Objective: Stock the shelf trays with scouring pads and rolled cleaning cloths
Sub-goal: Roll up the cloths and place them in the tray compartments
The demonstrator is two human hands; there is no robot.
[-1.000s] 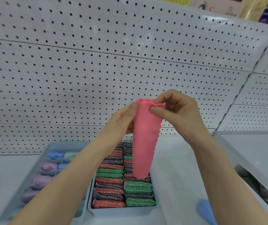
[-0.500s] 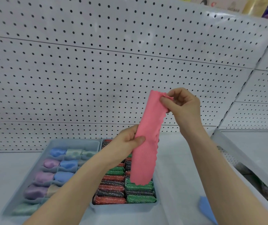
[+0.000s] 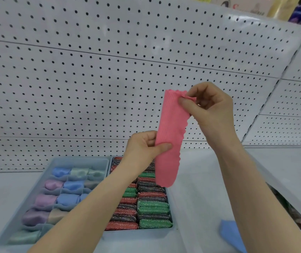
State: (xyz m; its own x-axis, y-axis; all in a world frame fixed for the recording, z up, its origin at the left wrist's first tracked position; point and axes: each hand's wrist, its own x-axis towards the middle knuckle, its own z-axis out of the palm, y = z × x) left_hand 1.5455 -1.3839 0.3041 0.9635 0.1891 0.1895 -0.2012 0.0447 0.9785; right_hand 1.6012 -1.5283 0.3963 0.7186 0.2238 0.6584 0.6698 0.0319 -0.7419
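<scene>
Pink cloth (image 3: 170, 136) is being held up in the air in front of the white pegboard wall (image 3: 91, 88), folded into a long narrow strip that is hanging almost upright, its lower end dangling above the trays. Its top corner is being pinched between thumb and fingers of the right hand (image 3: 208, 108), while its left edge, about halfway down, is being gripped between the thumb and curled fingers of the left hand (image 3: 146, 147). The scalloped right edge of the strip is being left free.

Below, two pale blue trays are being seen side by side on the white shelf (image 3: 200, 179). The divided tray (image 3: 84, 159) on the left is being filled with rolled cloths (image 3: 67, 198) in blue, lilac, pink and pale green, one to a compartment. The tray just to its right (image 3: 138, 232) is being packed with scouring pads (image 3: 153, 207) in red, green and dark grey, stood in two tight rows; part of it is being hidden by the left forearm. A blue cloth (image 3: 230, 234) is lying flat on the shelf near the right forearm, well apart from the trays.
</scene>
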